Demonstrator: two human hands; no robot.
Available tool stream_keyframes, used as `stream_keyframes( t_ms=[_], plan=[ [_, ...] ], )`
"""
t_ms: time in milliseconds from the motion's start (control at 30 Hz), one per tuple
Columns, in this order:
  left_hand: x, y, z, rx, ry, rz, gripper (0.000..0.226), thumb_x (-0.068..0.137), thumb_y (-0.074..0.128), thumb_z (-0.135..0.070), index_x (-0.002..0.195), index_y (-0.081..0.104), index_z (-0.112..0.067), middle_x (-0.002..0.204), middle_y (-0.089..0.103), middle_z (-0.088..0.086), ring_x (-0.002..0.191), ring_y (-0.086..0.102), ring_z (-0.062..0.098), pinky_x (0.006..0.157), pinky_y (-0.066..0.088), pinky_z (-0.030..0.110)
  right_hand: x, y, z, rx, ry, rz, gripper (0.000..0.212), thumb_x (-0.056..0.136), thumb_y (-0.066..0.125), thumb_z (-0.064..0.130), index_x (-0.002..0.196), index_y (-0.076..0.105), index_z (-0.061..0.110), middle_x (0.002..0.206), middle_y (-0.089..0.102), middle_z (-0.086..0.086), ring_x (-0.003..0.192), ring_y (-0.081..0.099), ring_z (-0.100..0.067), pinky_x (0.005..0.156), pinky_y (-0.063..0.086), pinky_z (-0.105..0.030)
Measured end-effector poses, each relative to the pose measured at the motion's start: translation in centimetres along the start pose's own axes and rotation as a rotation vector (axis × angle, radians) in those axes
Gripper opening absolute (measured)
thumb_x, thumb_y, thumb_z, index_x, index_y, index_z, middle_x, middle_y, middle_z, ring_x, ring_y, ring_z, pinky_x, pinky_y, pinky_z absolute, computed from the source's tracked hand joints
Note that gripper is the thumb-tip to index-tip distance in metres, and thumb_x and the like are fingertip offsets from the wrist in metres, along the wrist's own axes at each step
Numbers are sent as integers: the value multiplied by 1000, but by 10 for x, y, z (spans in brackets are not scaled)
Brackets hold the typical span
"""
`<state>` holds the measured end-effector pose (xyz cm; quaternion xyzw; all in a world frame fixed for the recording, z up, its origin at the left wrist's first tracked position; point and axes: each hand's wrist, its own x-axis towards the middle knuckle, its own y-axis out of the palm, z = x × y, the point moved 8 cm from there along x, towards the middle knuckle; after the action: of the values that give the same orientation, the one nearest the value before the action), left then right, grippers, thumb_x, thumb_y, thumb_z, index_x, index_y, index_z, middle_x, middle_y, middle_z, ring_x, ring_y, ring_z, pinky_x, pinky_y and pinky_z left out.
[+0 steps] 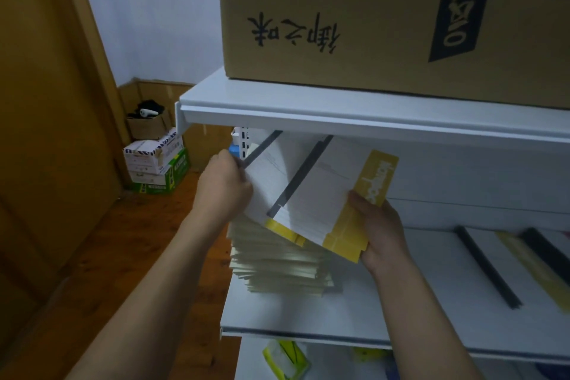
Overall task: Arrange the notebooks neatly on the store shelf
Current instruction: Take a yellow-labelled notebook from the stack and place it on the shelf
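Left hand (pixel 223 187), right hand (pixel 381 230) grip tilted notebooks (pixel 311 194) over stack (pixel 277 259) on shelf (pixel 308 321); cardboard box (pixel 370 15) above.

White metal shelf unit in front — on its top board (pixel 277 100) sits a big cardboard box (pixel 385 15), printed side facing out. The middle shelf (pixel 354 315) carries a tall stack of notebooks (pixel 277 259) at its left end, and further right more notebooks (pixel 505 268) with black spines lie flat — well apart from the stack.
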<state>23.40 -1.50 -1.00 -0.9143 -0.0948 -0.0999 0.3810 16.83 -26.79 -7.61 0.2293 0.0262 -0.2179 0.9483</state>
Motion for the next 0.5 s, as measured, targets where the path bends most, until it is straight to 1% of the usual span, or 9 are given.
stream_keyframes(
  t_ms=[67,133,200,300,367,433,500],
  plan=[
    [-2,-5,-7,-76,17,-27,18,94,51,-13,112,49,-12,104,51,0,88,50,16,66,47,26,-1,-1,6,45,-30,7,12,90,60,4,96,65,13,97,71,-9,79,71,-20,75,57,-39],
    [-3,-15,-15,-133,44,-89,19,96,50,-14,115,48,-12,104,49,-2,90,49,15,67,45,26,-2,1,10,87,-40,35,13,90,61,6,101,65,13,102,72,-9,89,70,-24,80,56,-43],
    [-5,-23,-19,-218,55,-141,19,98,48,-17,116,48,-13,103,49,-5,89,50,11,68,44,25,-3,4,12,113,-38,53,13,91,60,9,101,65,14,104,72,-9,91,69,-25,81,56,-43],
    [-9,-21,-23,-346,53,-149,17,99,47,-21,114,52,-15,92,52,-11,78,51,1,62,41,17,-3,7,13,150,-21,55,12,92,60,11,101,65,16,104,72,-8,92,69,-25,79,56,-43],
    [-15,-15,-27,-434,38,-123,13,99,47,-22,108,53,-16,89,54,-12,79,53,2,60,42,18,-4,11,15,152,-24,65,12,92,61,14,102,66,17,104,73,-6,93,69,-23,79,57,-42],
    [-21,-7,-30,-496,19,-95,8,99,47,-23,103,53,-17,91,56,-9,80,55,4,59,45,20,-5,15,18,132,-29,85,11,91,62,14,100,67,17,101,74,-5,90,70,-22,79,57,-41],
    [-27,-1,-34,-529,19,-80,7,98,49,-22,99,54,-17,94,61,-3,82,59,11,64,51,29,-6,18,20,98,-17,104,11,91,62,14,100,67,15,99,74,-6,87,72,-22,75,59,-40]
  ],
)
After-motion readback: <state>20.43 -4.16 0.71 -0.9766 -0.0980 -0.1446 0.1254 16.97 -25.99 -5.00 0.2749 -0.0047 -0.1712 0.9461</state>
